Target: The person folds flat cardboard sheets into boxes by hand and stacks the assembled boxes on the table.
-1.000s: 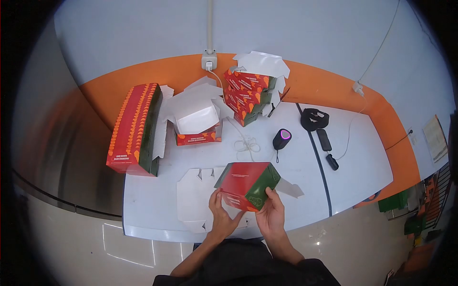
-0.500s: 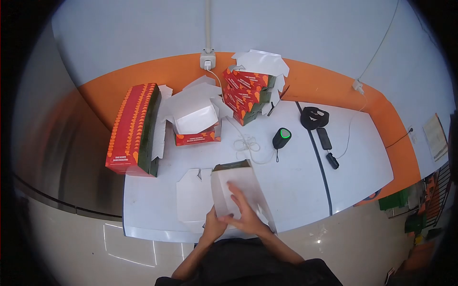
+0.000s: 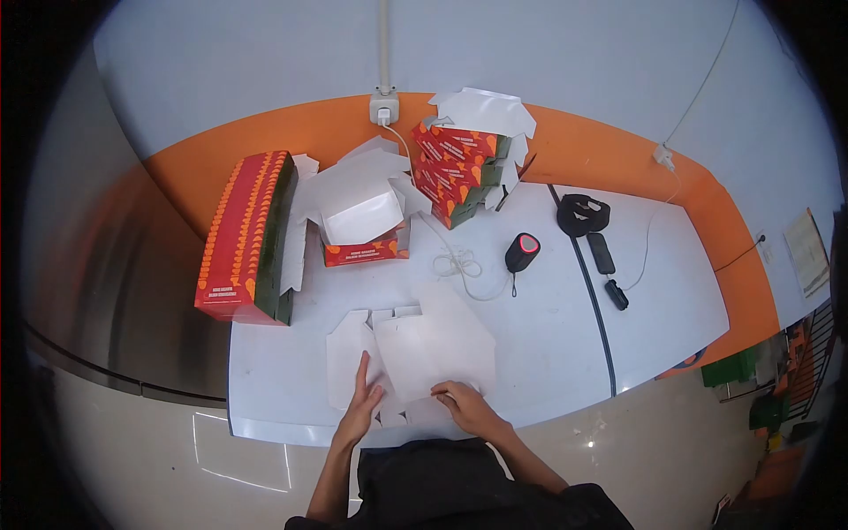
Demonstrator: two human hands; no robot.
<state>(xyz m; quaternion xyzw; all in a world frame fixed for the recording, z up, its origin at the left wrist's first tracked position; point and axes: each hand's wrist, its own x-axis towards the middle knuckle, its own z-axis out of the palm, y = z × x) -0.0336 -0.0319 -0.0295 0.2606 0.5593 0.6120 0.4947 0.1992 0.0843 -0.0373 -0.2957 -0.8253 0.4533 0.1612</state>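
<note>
Now moved apart, left hand (image 3: 359,413) spread beside white carton (image 3: 433,349), right hand (image 3: 466,408) pinching its near edge.

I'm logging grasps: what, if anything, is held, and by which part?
The right grip seems to hold the white carton by its near edge; for the left grip, I cannot tell.

From my station I see the white table (image 3: 552,344) bearing red boxes (image 3: 240,238) left, a black speaker (image 3: 521,255) right, white cardboard (image 3: 345,369) near.
</note>
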